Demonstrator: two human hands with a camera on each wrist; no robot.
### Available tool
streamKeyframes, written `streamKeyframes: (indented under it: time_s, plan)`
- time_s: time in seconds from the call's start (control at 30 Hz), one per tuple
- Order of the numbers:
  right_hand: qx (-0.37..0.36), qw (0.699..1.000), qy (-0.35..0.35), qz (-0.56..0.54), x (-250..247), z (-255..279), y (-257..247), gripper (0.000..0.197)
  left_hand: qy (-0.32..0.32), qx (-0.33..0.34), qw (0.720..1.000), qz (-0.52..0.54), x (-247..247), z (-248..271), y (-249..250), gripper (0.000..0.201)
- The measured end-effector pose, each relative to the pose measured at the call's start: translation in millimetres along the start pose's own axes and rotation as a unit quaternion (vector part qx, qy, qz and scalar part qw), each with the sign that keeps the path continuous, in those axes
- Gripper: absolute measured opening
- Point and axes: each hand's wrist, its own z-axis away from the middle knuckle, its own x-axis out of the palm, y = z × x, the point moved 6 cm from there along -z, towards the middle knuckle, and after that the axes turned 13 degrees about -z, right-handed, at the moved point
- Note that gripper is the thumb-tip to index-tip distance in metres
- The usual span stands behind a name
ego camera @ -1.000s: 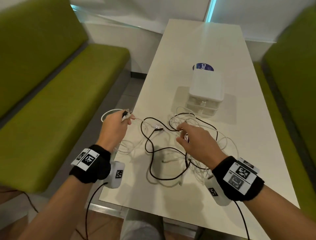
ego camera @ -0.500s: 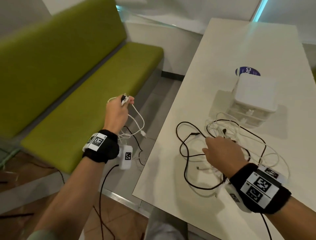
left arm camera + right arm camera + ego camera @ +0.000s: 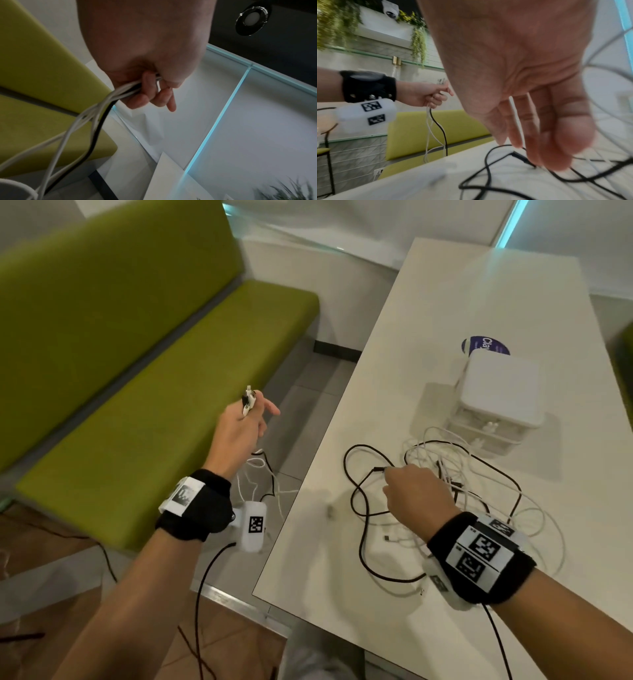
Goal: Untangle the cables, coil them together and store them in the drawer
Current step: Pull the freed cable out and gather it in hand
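A tangle of white and black cables (image 3: 445, 474) lies on the white table (image 3: 445, 302), in front of a small white drawer unit (image 3: 496, 402). My left hand (image 3: 255, 412) is raised off the table's left side, over the floor. It grips several cable ends (image 3: 248, 402), and the plugs stick up above its fingers. White and black strands (image 3: 96, 119) hang down from this fist. My right hand (image 3: 394, 481) hovers over the tangle with straight fingers (image 3: 539, 135) pointing down beside a black plug (image 3: 522, 158). It holds nothing.
A green bench (image 3: 171, 405) runs along the left, with grey floor between it and the table. A round blue sticker (image 3: 484, 345) lies behind the drawer unit. The table's near-left corner (image 3: 274, 587) is close to my left wrist.
My left hand has drawn the cable ends off the table, out to the left and upward, trailing strands below. The right hand has stayed on the tangle. The head view has turned left.
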Motion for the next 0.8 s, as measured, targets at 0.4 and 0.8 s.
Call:
streamKeyframes:
  time_s: [0.4, 0.8]
  plan:
    - [-0.025, 0.999, -0.018, -0.008, 34.4, -51.9, 21.4, 0.025, -0.119, 0.014, 0.993, -0.021, 72.4, 33.2, 48.4, 0.059]
    - [-0.078, 0.970, 0.032, -0.229, -34.9, -9.5, 6.2, 0.012, -0.103, 0.059, 0.992, -0.047, 101.3, 54.2, 68.8, 0.055]
